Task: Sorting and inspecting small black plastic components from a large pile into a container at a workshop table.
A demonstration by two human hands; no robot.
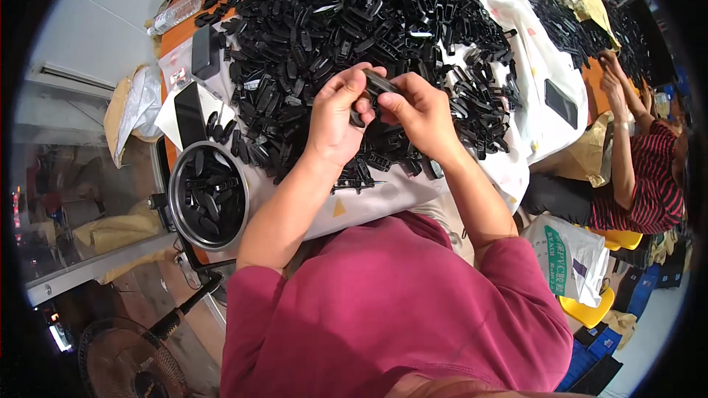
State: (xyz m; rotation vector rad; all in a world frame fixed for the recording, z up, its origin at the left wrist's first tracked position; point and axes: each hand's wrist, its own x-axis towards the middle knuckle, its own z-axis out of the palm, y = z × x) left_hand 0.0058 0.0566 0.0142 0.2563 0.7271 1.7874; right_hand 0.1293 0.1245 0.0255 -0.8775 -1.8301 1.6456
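A small elongated black plastic part point(380, 82) is gripped between my two hands, above the front of a large heap of similar black parts point(324, 22). My left hand point(333, 119) is closed, its thumb and fingers on the left end of the part. Another dark piece point(357, 119) shows at its lower fingers; I cannot tell if it is separate. My right hand point(428, 118) pinches the right end between thumb and fingers, its other fingers curled. Down to the left stands a round metal bowl point(175, 203) with several black parts inside.
Left of the heap lie a dark phone point(190, 114), a black box point(205, 53) and a clear bottle point(175, 15). Another phone point(560, 103) rests on the white cloth point(527, 51) at right. A co-worker in a striped shirt point(649, 184) sits beyond. A fan point(125, 361) stands lower left.
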